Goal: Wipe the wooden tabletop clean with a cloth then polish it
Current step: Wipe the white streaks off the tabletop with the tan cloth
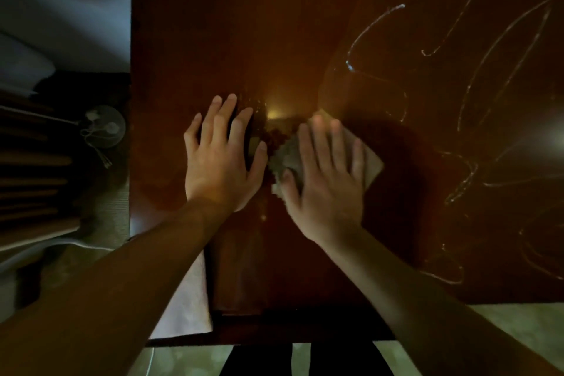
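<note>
Here the right hand (325, 174) lies flat on a pale folded cloth (370, 162), fingers straight and spread, pressing it onto the wooden tabletop (274, 24) near the middle of its front half. The left hand (221, 159) is just beside it, also flat and released, palm down on bare wood and holding nothing; its thumb nearly meets the cloth's ragged left edge. Both forearms reach in from the near edge.

Outward from the 2 hands, the wood to the left looks even and dark, with a warm glare just beyond the fingertips. To the right, pale looping streaks (494, 49) cover the surface (polish or residue, I cannot tell which). A second light cloth (186, 308) hangs over the near edge under the left forearm. Off the table's left side sits a small fan (105, 127).

I judge this to be the wiping step, roughly half done. The next move calls for sliding the cloth rightward with steady pressure across the streaks.
</note>
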The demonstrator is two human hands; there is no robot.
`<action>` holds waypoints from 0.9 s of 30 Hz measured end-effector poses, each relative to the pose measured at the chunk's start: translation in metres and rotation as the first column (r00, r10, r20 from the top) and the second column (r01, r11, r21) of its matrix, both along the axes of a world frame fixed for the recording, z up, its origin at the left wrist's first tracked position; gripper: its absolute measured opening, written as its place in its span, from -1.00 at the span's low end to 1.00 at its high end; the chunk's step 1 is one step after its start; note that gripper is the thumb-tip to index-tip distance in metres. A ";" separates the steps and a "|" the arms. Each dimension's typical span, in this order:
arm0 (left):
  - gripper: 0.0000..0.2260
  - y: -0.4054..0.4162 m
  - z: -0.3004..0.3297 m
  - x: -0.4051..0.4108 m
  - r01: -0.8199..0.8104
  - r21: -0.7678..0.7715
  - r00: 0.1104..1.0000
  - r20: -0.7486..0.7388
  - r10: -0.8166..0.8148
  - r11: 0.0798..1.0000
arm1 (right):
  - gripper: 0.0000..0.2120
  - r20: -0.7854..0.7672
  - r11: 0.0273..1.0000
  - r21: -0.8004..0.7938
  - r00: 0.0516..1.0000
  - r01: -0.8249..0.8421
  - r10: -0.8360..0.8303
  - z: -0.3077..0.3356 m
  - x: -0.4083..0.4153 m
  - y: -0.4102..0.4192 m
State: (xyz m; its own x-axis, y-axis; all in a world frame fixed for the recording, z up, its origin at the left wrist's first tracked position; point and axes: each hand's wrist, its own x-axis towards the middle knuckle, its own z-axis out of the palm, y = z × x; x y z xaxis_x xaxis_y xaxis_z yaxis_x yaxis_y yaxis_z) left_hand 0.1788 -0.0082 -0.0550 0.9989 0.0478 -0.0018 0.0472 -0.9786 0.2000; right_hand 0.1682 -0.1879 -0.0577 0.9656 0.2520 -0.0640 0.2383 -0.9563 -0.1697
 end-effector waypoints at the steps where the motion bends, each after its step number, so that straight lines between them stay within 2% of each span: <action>1: -0.48 -0.001 -0.001 0.000 0.003 -0.001 1.000 0.002 -0.003 1.000 | -0.33 0.006 1.000 0.020 1.000 -0.012 0.012 -0.001 0.000 0.007; 5: -0.49 0.002 -0.003 0.000 0.001 -0.009 1.000 0.014 -0.001 1.000 | -0.36 0.005 0.993 0.022 0.993 -0.116 0.116 0.001 0.009 -0.029; 11: -0.48 0.001 0.001 0.000 -0.002 -0.016 1.000 0.002 0.002 1.000 | -0.35 0.003 0.996 -0.066 0.999 -0.053 0.053 0.007 0.033 -0.109; 17: -0.48 0.002 0.000 0.000 0.003 -0.002 1.000 -0.002 -0.003 1.000 | -0.34 0.034 0.982 -0.059 0.983 0.180 -0.178 0.001 0.031 -0.047; 22: -0.49 0.001 -0.001 0.001 0.005 -0.013 1.000 -0.003 -0.005 1.000 | -0.35 0.045 0.996 -0.017 0.995 0.091 -0.090 -0.002 0.030 0.009; 27: -0.49 0.003 -0.003 0.000 0.008 -0.038 1.000 0.018 -0.007 0.999 | -0.35 0.021 1.000 -0.014 0.999 -0.024 0.025 0.002 0.033 -0.030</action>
